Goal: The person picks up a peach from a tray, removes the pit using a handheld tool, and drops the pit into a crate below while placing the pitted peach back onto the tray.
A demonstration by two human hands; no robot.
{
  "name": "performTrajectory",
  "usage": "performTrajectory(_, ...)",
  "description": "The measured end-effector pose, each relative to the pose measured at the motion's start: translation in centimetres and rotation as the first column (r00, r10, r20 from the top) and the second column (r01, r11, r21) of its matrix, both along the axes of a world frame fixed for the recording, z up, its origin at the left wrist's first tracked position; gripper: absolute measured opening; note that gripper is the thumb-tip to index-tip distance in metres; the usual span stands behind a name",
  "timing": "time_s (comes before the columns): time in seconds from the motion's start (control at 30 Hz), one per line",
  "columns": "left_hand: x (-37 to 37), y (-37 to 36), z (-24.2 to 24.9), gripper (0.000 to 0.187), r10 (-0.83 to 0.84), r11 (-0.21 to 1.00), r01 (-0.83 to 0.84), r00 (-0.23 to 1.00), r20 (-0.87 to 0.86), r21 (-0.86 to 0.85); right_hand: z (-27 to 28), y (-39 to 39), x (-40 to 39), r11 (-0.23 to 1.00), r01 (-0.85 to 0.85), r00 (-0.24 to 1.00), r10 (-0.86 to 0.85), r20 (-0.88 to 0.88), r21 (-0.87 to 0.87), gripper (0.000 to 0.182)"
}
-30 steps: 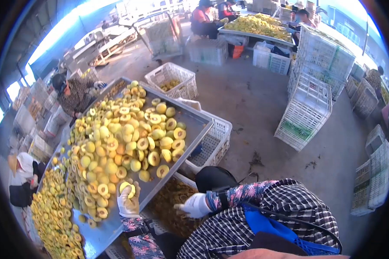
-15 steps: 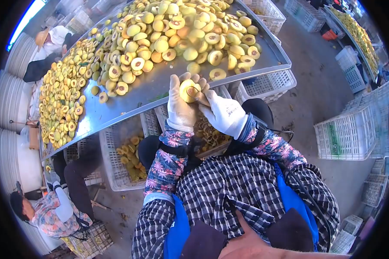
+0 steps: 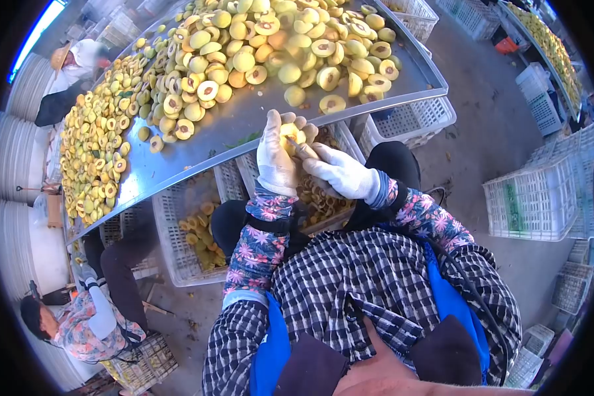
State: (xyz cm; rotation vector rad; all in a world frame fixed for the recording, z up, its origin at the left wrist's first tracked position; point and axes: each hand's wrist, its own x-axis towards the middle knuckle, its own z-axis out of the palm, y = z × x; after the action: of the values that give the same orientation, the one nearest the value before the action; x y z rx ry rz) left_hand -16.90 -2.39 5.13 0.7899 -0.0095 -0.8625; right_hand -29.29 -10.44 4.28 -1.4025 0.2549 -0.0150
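Observation:
My left hand (image 3: 278,157), in a white work glove with stained fingers, is closed around a yellow apricot half (image 3: 290,136), its cut face up. My right hand (image 3: 344,173), gloved too, grips a small pitting tool with a brownish handle (image 3: 305,151). The tool's tip meets the middle of the fruit; its exact shape is hidden. Both hands are just in front of the edge of a metal table (image 3: 198,153), on which halved apricots (image 3: 244,63) are heaped, several with brown pits showing.
Below my hands stands a crate of brownish scraps (image 3: 320,198); left of it, a white crate (image 3: 171,254) holds apricot halves. Another white crate (image 3: 435,119) is under the table's right corner. Stacked crates (image 3: 528,204) stand at right. A co-worker (image 3: 92,323) sits at lower left.
My right hand has turned and dropped slightly, and the tool has shifted on the fruit. My left fingers have curled further around the apricot half. The whole view has moved a little.

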Motion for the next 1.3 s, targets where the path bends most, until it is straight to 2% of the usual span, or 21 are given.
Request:
performTrajectory(0.13, -0.5, 0.0, 0.0, 0.038, 0.024, 1.000, -0.023, 0.999, 0.039, -0.013, 0.8, 0.1, -0.7, 0.881, -0.060, 0.996, 0.083, -0.028, 0.469, 0.039)
performTrajectory(0.27, -0.2, 0.3, 0.0, 0.039, -0.056, 0.993, 0.045, 0.994, -0.093, -0.113, 1.3, -0.1, -1.9, 0.857, -0.141, 0.988, 0.155, 0.013, 0.496, 0.039)
performTrajectory(0.4, 0.7, 1.0, -0.7, 0.042, -0.092, 0.986, 0.076, 0.990, -0.107, -0.149, 0.6, -1.0, -2.9, 0.945, -0.105, 0.988, 0.134, -0.072, 0.310, 0.035)
performTrajectory(0.47, 0.3, 1.6, -0.4, 0.036, 0.025, 0.998, -0.026, 1.000, 0.016, 0.056, 1.0, -1.6, -3.1, 0.982, -0.063, 0.989, 0.085, -0.117, 0.179, 0.031)
performTrajectory(0.53, 0.4, 3.3, -0.5, 0.029, 0.019, 0.991, -0.055, 0.959, 0.282, 0.122, 1.0, -2.8, -3.4, 0.989, -0.115, 0.987, 0.125, -0.103, 0.095, 0.029)
performTrajectory(0.63, 2.6, 9.2, 1.2, 0.030, -0.183, 0.911, -0.151, 0.687, 0.703, 0.384, 0.8, -3.2, -4.4, 0.913, -0.058, 0.989, -0.002, -0.147, -0.405, 0.028)
performTrajectory(0.73, 7.2, 17.5, 2.6, 0.045, -0.467, 0.625, -0.498, 0.379, 0.799, 0.601, 2.4, -4.6, -5.7, 0.818, -0.173, 0.964, 0.026, -0.265, -0.549, 0.032)
performTrajectory(0.8, 9.6, 20.7, 3.7, 0.060, -0.670, 0.273, -0.773, 0.275, 0.689, 0.573, 3.0, -6.8, -5.5, 0.766, -0.022, 0.990, -0.075, -0.123, -0.643, 0.040)
performTrajectory(0.87, 15.6, 23.9, 1.0, 0.070, -0.667, 0.269, -0.746, 0.312, 0.677, 0.609, 2.1, -10.8, -4.4, 0.635, 0.180, 0.983, -0.150, 0.109, -0.751, 0.042)
performTrajectory(0.9, 17.8, 24.1, 0.3, 0.071, -0.507, 0.422, -0.595, 0.470, 0.722, 0.684, 2.5, -12.9, -3.1, 0.656, 0.199, 0.972, -0.224, 0.064, -0.728, 0.043)
performTrajectory(0.93, 21.9, 24.7, -2.4, 0.070, -0.414, 0.520, -0.571, 0.482, 0.772, 0.635, 3.0, -15.0, -1.6, 0.676, 0.218, 0.956, -0.294, 0.014, -0.704, 0.044)
performTrajectory(1.0, 22.1, 21.3, 1.7, 0.071, -0.460, 0.503, -0.519, 0.516, 0.723, 0.691, 5.1, -18.0, 0.6, 0.708, 0.349, 0.901, -0.433, 0.013, -0.614, 0.049)
performTrajectory(1.03, 27.1, 22.3, -1.2, 0.067, -0.715, 0.480, -0.677, 0.067, 0.696, 0.558, 5.6, -19.6, 2.2, 0.652, 0.351, 0.888, -0.460, 0.017, -0.672, 0.052)
performTrajectory(1.07, 32.3, 23.8, -4.5, 0.063, -0.838, 0.510, -0.773, -0.347, 0.422, 0.378, 5.7, -21.4, 4.1, 0.597, 0.346, 0.877, -0.479, 0.024, -0.724, 0.055)
performTrajectory(1.1, 32.8, 21.7, -4.6, 0.057, -0.697, 0.464, -0.691, 0.100, 0.710, 0.553, 3.8, -24.4, 6.6, 0.472, 0.389, 0.902, -0.370, 0.223, -0.791, 0.060)
performTrajectory(1.13, 33.9, 19.2, -4.9, 0.053, -0.386, 0.496, -0.551, 0.551, 0.739, 0.671, 2.3, -26.2, 9.3, 0.454, 0.420, 0.883, -0.402, 0.240, -0.786, 0.058)
performTrajectory(1.17, 37.9, 19.8, -8.0, 0.051, -0.321, 0.528, -0.534, 0.594, 0.738, 0.660, 1.4, -27.7, 11.5, 0.419, 0.364, 0.905, -0.369, 0.210, -0.832, 0.057)
performTrajectory(1.2, 41.6, 20.3, -11.0, 0.050, -0.253, 0.560, -0.521, 0.633, 0.732, 0.644, 5.9, -27.3, 9.9, 0.324, 0.309, 0.917, -0.353, 0.189, -0.894, 0.056)
performTrajectory(1.23, 45.3, 20.8, -13.9, 0.048, -0.183, 0.591, -0.511, 0.669, 0.720, 0.624, 6.7, -28.2, 11.1, 0.346, 0.283, 0.924, -0.349, 0.157, -0.894, 0.055)
performTrajectory(1.27, 45.5, 19.9, -12.8, 0.048, -0.163, 0.588, -0.520, 0.674, 0.720, 0.620, 7.0, -29.1, 12.6, 0.348, 0.217, 0.913, -0.403, 0.063, -0.912, 0.057)
performTrajectory(1.3, 44.2, 17.8, -10.6, 0.052, -0.379, 0.615, -0.608, 0.330, 0.864, 0.502, 5.6, -30.5, 14.4, 0.425, 0.254, 0.903, -0.426, 0.056, -0.869, 0.060)
